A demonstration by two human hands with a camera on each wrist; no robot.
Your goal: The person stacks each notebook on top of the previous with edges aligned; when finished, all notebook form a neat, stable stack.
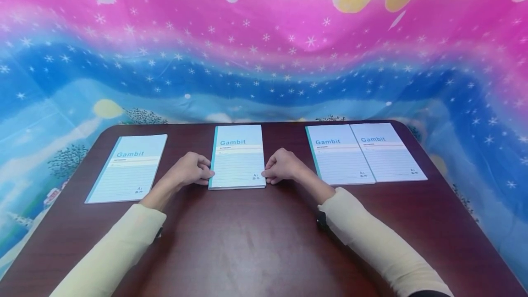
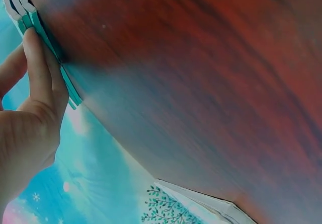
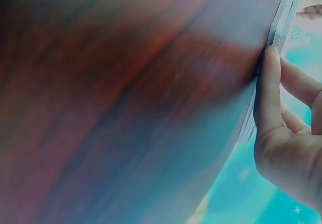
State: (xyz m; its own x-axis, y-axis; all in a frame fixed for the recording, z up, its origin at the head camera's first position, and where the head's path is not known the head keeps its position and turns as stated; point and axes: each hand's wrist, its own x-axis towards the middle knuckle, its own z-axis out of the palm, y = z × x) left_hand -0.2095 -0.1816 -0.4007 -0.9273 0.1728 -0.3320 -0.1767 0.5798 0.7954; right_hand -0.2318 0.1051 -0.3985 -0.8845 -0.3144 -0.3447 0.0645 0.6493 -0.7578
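Observation:
A small stack of notebooks, its top cover printed "Gambit", lies at the middle of the far half of the table. My left hand grips its left side near the front corner, fingers bent. In the left wrist view, the thumb lies against the green spines of the stack. From the other side, my right hand holds the right edge at about the same height. The right wrist view shows a fingertip against the page edges. The undersides of the fingers are partly hidden.
A matching notebook lies slanted at the left. Two more notebooks, one beside another, lie side by side at the right. The dark brown table ends at a patterned curtain behind.

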